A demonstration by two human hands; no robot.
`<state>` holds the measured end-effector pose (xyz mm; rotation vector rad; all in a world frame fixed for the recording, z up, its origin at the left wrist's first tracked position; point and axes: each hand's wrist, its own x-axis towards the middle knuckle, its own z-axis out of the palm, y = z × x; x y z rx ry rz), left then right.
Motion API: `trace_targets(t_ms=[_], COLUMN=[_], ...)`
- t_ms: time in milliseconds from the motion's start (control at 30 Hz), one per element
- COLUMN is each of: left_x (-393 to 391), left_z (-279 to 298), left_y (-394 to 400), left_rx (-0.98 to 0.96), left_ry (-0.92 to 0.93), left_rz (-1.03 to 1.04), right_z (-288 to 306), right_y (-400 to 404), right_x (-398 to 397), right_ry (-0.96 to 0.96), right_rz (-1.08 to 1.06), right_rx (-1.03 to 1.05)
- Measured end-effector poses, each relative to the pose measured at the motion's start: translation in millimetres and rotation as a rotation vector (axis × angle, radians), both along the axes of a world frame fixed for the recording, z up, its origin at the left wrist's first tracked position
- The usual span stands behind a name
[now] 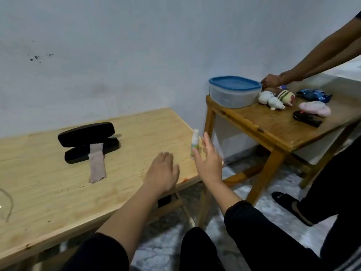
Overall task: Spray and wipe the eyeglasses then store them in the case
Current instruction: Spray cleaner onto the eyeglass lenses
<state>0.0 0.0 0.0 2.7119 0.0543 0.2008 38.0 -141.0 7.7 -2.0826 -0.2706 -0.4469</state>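
i'm at the start: my right hand (210, 161) is spread, closing on the small white-and-green spray bottle (195, 144) at the pale wooden table (48, 192) edge; left hand (162, 171) rests flat. the clear eyeglasses (5, 204) sit far left, the open black case (88, 141) behind. next, i'd curl round the bottle.

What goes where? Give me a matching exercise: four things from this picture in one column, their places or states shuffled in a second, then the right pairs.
Things
1. case
2. cloth
3. spray bottle
4. left hand

Places or states
A. upright near the right edge of the table, just beyond the open right hand
B. lies flat on the tabletop, fingers straight
C. open, lid raised, on the far side of the table
D. draped over the front rim of the case and onto the tabletop

Pairs: 1-C, 2-D, 3-A, 4-B
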Motion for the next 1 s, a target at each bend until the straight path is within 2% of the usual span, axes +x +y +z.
trace_targets(t_ms=[100, 267, 367, 567, 733, 867, 1000], left_x=[4, 15, 28, 42, 51, 57, 53], left_z=[0, 24, 49, 66, 74, 88, 74], left_y=[3, -8, -21, -37, -39, -36, -32], left_rx=[-0.045, -0.351, -0.499, -0.605, -0.697, -0.843, -0.746], left_ry=[-0.044, -0.172, -0.281, -0.339, -0.331, -0.385, -0.347], left_rz=[0.011, 0.052, -0.005, -0.046, 0.029, 0.158, 0.138], right_z=[1, 2, 3, 12, 14, 12, 12], right_y=[6, 11, 10, 3, -6, -13, -17], right_x=[9, 12, 13, 12, 12, 11, 10], right_ry=[0.000, -0.017, -0.040, -0.073, -0.088, -0.092, -0.072], right_rz=[0.009, 0.013, 0.025, 0.034, 0.049, 0.057, 0.076], right_rx=[0.010, -0.003, -0.029, -0.067, -0.129, -0.130, -0.039])
